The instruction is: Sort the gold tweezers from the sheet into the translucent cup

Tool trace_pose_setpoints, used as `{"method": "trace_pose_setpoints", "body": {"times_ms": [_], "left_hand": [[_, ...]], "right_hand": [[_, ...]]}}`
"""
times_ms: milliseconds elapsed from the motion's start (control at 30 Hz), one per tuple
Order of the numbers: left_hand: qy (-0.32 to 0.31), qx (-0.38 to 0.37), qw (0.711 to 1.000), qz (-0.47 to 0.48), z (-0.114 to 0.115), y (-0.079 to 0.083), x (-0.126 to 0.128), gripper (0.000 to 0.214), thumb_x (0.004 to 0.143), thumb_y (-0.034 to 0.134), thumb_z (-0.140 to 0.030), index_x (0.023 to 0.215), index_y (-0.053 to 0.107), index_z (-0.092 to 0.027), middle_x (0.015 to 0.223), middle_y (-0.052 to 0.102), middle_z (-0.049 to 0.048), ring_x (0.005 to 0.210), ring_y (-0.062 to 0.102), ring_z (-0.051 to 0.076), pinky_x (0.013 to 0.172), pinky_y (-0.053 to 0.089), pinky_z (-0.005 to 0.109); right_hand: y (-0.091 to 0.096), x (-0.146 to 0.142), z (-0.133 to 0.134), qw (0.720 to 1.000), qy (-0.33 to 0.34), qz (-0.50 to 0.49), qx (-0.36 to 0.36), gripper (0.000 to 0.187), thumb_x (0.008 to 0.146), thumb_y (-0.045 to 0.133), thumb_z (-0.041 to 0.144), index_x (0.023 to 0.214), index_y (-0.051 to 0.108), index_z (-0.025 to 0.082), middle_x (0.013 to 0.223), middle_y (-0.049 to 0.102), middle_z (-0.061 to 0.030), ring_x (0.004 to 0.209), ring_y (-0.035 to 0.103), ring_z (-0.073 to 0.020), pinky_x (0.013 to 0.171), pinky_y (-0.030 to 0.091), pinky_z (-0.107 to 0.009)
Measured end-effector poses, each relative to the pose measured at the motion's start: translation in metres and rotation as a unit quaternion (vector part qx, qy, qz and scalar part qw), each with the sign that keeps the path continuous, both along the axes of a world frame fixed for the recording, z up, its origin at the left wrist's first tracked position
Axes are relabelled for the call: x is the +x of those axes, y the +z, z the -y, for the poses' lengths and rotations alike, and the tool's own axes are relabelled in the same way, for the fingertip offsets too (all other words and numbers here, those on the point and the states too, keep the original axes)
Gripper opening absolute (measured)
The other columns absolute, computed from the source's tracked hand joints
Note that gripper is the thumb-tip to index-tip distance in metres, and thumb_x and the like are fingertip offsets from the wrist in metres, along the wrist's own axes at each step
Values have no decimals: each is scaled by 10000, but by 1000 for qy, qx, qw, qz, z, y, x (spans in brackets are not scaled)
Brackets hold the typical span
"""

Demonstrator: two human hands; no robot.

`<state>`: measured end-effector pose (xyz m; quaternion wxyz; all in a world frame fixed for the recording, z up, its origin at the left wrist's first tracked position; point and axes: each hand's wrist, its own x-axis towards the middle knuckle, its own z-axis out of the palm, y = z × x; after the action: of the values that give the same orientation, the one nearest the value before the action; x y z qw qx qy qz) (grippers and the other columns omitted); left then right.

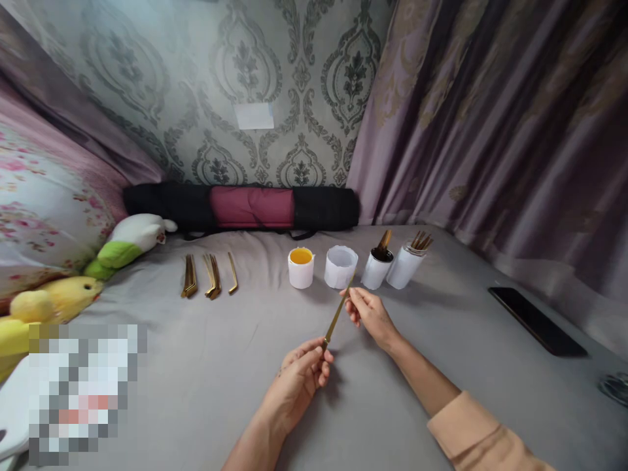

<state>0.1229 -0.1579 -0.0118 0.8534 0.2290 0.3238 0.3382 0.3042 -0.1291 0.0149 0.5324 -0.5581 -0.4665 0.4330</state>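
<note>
The left hand [304, 373] is curled nearly closed, thumb and forefinger pinching the lower end of a thin gold stick [337, 313]. The right hand [370, 315] is also mostly closed, and its fingertips grip the stick close to its upper end. The stick slants up and to the right between the two hands, held just above the grey bed [206, 386]. Its upper tip points toward an empty white cup [340, 267].

That cup stands in a row beyond the hands. To its left is a cup of yellow liquid [301, 267]. To its right are a cup of dark liquid with sticks in it [377, 267] and a jar of sticks [406, 263]. Further left, well apart from the hands, three groups of bent gold strips [210, 276] lie on the bed. A dark phone [537, 320] lies to the right, and a rolled black and maroon mat [240, 206] rests against the wall.
</note>
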Motion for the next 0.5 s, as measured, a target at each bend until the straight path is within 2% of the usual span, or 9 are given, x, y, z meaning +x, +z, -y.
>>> {"method": "trace_pose_setpoints", "body": {"times_ms": [200, 500], "left_hand": [[-3, 0, 1000, -7, 0, 2, 0, 308, 724, 585, -212, 1004, 530, -96, 726, 581, 58, 556, 502, 76, 494, 356, 188], [-10, 8, 1000, -8, 0, 0, 1, 297, 726, 584, -208, 996, 527, -99, 732, 582, 57, 555, 502, 73, 489, 350, 185]], "right_hand": [[10, 9, -9, 998, -44, -39, 15, 380, 746, 474, 494, 859, 580, 147, 602, 497, 21, 430, 428, -58, 354, 311, -174], [23, 19, -16, 997, -49, -50, 18, 364, 752, 474, 482, 859, 579, 150, 613, 499, 26, 428, 419, -48, 359, 306, -172]]}}
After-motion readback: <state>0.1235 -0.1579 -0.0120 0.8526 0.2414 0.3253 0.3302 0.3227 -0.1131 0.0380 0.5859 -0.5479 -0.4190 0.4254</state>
